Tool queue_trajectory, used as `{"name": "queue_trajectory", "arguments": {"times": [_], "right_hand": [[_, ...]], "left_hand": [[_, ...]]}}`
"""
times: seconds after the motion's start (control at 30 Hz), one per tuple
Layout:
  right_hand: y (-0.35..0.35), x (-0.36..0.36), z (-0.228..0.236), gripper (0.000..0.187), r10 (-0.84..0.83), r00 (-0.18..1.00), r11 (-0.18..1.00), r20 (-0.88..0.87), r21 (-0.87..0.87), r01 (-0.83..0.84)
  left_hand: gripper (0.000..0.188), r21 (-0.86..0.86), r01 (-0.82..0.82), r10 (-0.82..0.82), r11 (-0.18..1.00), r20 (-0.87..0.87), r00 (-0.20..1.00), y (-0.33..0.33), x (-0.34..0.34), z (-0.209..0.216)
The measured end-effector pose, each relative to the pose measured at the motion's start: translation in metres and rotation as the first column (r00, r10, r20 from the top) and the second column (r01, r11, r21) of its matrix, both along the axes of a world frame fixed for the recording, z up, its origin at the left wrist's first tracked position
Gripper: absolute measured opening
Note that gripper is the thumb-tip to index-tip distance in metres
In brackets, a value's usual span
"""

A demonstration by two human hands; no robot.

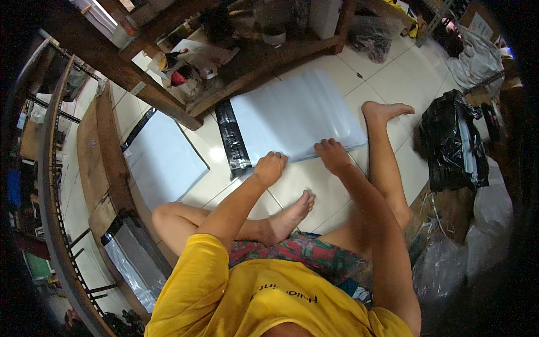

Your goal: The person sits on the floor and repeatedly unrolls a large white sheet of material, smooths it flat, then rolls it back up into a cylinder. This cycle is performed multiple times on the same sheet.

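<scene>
A stack of pale white plastic mailing bags [292, 115] lies flat on the tiled floor in front of me, with a shiny black strip along its left end. My left hand [271, 168] is at the stack's near edge, left of its middle, fingers curled closed on that edge. Farther right along the same edge, my right hand [333, 155] has its fingers bent closed over the plastic. The undersides of both hands and the thumbs are mostly hidden. To the left lies another flat pile of white bags [160, 160] with a black strip at its far end.
A wooden shelf unit [264, 59] holding clutter stands just beyond the stack. Black plastic bags [455, 137] are heaped at the right. On the left are a wooden board [98, 151] and a grey-and-black package [132, 261]. My bare legs flank the tiled floor [247, 194].
</scene>
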State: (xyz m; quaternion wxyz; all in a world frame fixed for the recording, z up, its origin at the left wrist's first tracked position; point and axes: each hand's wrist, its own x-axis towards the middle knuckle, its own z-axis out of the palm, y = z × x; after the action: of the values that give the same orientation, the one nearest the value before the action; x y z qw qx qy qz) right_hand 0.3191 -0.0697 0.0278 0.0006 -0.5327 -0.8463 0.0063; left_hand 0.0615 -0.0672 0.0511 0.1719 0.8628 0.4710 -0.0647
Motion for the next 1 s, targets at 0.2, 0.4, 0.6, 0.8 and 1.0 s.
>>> {"name": "queue_trajectory", "arguments": {"times": [0.2, 0.4, 0.6, 0.8, 1.0], "right_hand": [[-0.008, 0.063, 0.007, 0.024, -0.045, 0.998, 0.978, -0.042, -0.206, 0.035], [-0.047, 0.105, -0.01, 0.026, 0.117, 0.951, 0.988, -0.286, -0.065, -0.141], [-0.041, 0.077, 0.057, 0.028, -0.058, 0.996, 0.818, 0.068, -0.569, 0.087], [-0.064, 0.11, 0.04, 0.031, -0.208, 0.972, 0.797, -0.108, -0.595, 0.104], [-0.046, 0.131, 0.026, 0.034, -0.557, 0.731, 0.685, -0.393, -0.716, 0.137]], "left_hand": [[0.017, -0.021, 0.062, -0.061, 0.998, 0.036, 0.997, -0.012, -0.029, 0.017], [0.026, -0.072, 0.084, -0.075, 0.994, 0.11, 0.991, -0.032, -0.053, 0.011], [0.021, -0.077, 0.085, -0.082, 0.993, 0.039, 0.996, -0.036, -0.076, 0.02], [0.017, 0.005, 0.045, -0.045, 0.999, 0.047, 0.998, -0.038, -0.11, 0.008], [0.036, -0.215, -0.011, 0.038, 0.976, 0.121, 0.992, 0.021, -0.12, 0.015]]}}
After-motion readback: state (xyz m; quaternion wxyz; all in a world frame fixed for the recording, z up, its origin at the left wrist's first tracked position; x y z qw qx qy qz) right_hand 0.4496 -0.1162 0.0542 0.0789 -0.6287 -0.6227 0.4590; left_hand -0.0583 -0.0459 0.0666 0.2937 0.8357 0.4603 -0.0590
